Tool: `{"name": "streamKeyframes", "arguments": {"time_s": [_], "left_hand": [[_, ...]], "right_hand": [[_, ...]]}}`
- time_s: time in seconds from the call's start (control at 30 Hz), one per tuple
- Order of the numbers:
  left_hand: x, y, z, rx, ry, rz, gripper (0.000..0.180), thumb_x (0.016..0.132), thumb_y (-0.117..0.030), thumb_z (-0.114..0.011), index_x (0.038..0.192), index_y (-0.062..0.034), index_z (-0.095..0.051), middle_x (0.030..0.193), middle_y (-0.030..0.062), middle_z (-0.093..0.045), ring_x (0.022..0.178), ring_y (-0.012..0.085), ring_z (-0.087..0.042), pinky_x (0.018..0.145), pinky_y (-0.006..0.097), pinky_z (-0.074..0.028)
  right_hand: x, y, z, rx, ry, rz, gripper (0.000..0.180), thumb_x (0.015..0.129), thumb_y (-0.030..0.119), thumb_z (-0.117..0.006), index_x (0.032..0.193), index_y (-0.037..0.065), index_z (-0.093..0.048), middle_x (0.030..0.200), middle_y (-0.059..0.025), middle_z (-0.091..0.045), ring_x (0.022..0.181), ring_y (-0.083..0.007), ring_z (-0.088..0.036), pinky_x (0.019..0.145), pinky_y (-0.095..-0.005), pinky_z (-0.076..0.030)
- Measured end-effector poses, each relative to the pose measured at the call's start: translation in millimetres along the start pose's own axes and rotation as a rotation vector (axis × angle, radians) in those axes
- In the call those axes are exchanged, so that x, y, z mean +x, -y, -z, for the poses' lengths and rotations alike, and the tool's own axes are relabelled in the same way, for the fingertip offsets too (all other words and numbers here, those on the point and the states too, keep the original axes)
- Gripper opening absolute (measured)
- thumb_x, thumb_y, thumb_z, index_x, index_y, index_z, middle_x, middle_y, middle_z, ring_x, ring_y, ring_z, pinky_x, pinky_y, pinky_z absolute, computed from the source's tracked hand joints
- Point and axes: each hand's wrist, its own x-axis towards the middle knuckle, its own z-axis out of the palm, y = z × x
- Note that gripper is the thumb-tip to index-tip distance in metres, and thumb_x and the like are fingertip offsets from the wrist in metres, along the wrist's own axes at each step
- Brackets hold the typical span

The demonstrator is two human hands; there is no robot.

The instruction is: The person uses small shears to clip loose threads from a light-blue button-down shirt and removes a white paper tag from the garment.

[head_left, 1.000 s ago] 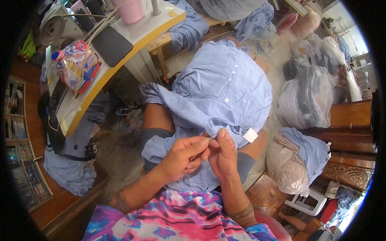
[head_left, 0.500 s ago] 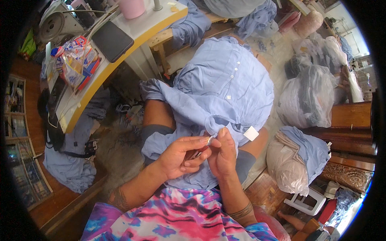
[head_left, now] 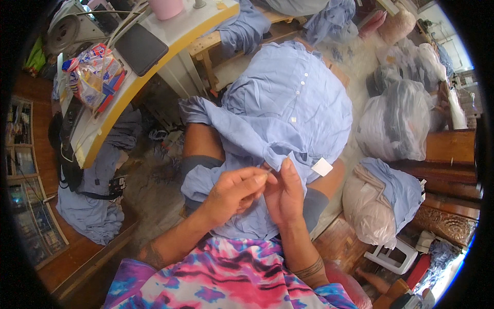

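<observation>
We had the blue shirt [head_left: 280, 95] spread over our lap and beyond our knees, a square white tag [head_left: 322, 167] near our right knee. Our left hand [head_left: 234, 193] pinched a small thin object, mostly hidden by the fingers, so we could not tell its kind. Just beside it, our right hand [head_left: 285, 195] pinched the shirt's edge between thumb and fingers. A dark tablet [head_left: 141, 50] lay on the table [head_left: 177, 24] at our left.
</observation>
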Motion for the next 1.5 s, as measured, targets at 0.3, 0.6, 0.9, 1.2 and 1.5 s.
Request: {"name": "streamKeyframes", "arguments": {"time_s": [0.3,0.6,0.9,1.2,1.5], "left_hand": [[19.9,5.3,-5.3,0.011,-0.243,-0.112,0.022,0.097,-0.02,-0.074,0.107,-0.0061,-0.062,0.067,-0.008,-0.05,0.044,-0.0005,-0.035,0.04,0.02,-0.025],[31.2,12.4,8.9,-0.04,-0.202,-0.049,0.013,0.096,-0.017,-0.074,0.099,-0.0089,-0.064,0.069,-0.0068,-0.055,0.044,-0.0003,-0.038,0.038,0.019,-0.028],[34.9,20.5,10.3,-0.255,-0.094,0.037,0.011,0.099,-0.016,-0.07,0.096,-0.0084,-0.063,0.076,-0.0022,-0.062,0.046,0.0005,-0.039,0.04,0.018,-0.03],[39.3,25.1,10.8,0.075,-0.148,-0.154,0.013,0.096,-0.017,-0.075,0.096,-0.0071,-0.066,0.072,-0.0064,-0.055,0.049,0.0,-0.04,0.041,0.02,-0.028],[37.5,29.8,-5.5,-0.214,-0.195,-0.059,0.013,0.1,-0.015,-0.069,0.099,-0.0111,-0.057,0.07,-0.0051,-0.051,0.048,0.0027,-0.041,0.039,0.02,-0.03]], "right_hand": [[1.8,-0.9,8.2,-0.286,-0.028,0.069,0.025,0.108,0.031,-0.055,0.106,0.008,-0.063,0.097,-0.0005,-0.065,0.087,-0.0107,-0.062,0.083,-0.0312,-0.052],[-19.0,7.0,7.3,-0.688,-0.14,0.347,0.019,0.096,0.003,-0.072,0.109,0.0,-0.06,0.096,-0.0042,-0.064,0.085,-0.0092,-0.063,0.077,-0.024,-0.054],[-17.4,8.2,12.1,-0.544,-0.184,0.107,0.02,0.094,0.007,-0.075,0.111,-0.002,-0.07,0.101,-0.0076,-0.074,0.088,-0.0123,-0.07,0.075,-0.0252,-0.057],[-16.1,22.8,21.1,-0.187,-0.164,-0.259,0.024,0.098,0.024,-0.072,0.111,0.004,-0.071,0.101,-0.0055,-0.073,0.091,-0.0139,-0.071,0.072,-0.0281,-0.059],[-9.8,-7.8,19.5,-0.333,-0.275,0.175,0.02,0.102,0.021,-0.068,0.11,0.002,-0.069,0.097,-0.0018,-0.069,0.087,-0.0082,-0.065,0.076,-0.0226,-0.051]]}}
